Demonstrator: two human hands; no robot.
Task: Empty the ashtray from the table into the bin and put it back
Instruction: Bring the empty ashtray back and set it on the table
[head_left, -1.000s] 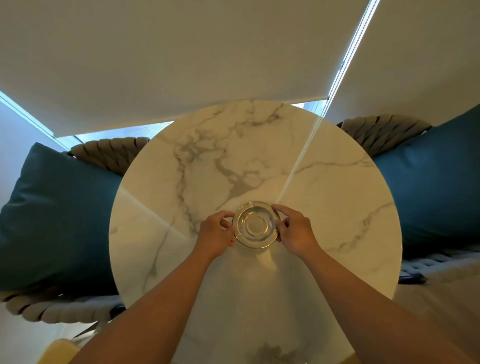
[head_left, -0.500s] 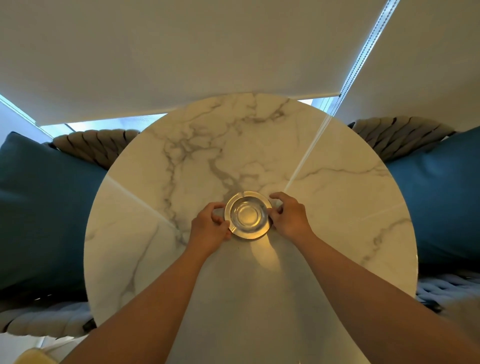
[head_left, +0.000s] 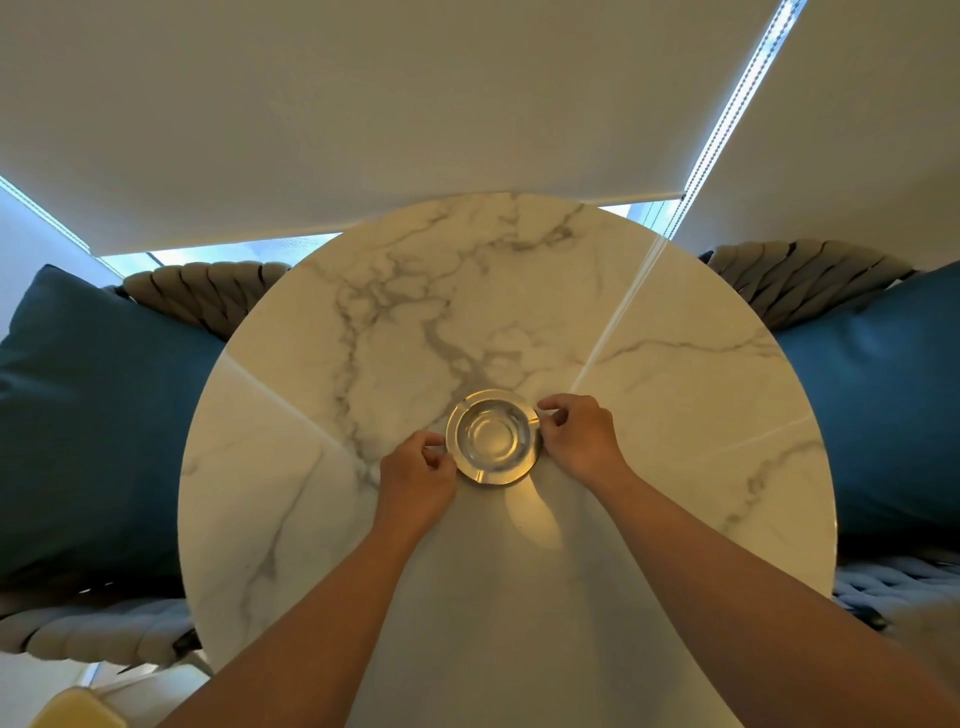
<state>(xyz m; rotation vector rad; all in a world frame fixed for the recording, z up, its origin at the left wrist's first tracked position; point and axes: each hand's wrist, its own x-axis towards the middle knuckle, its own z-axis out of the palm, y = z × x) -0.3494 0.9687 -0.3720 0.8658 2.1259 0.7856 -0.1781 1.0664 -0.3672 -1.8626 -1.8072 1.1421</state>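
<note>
A round shiny metal ashtray (head_left: 492, 437) with notches in its rim rests flat near the middle of the round white marble table (head_left: 675, 415). Its bowl looks empty. My left hand (head_left: 415, 475) has curled fingers against the ashtray's left rim. On the opposite side, my right hand (head_left: 579, 439) pinches the right rim with thumb and fingers. Both forearms reach in from the bottom of the view. No bin is in sight.
Woven chairs with dark teal cushions (head_left: 93, 415) (head_left: 883, 405) stand close to the table's left and right sides. A lowered roller blind (head_left: 363, 104) with a bead chain (head_left: 727, 104) hangs behind the table. A yellow object (head_left: 72, 709) shows at bottom left.
Both hands have carried the ashtray a little farther from me toward the table's middle, and it now sits on the marble. The view has shifted slightly.
</note>
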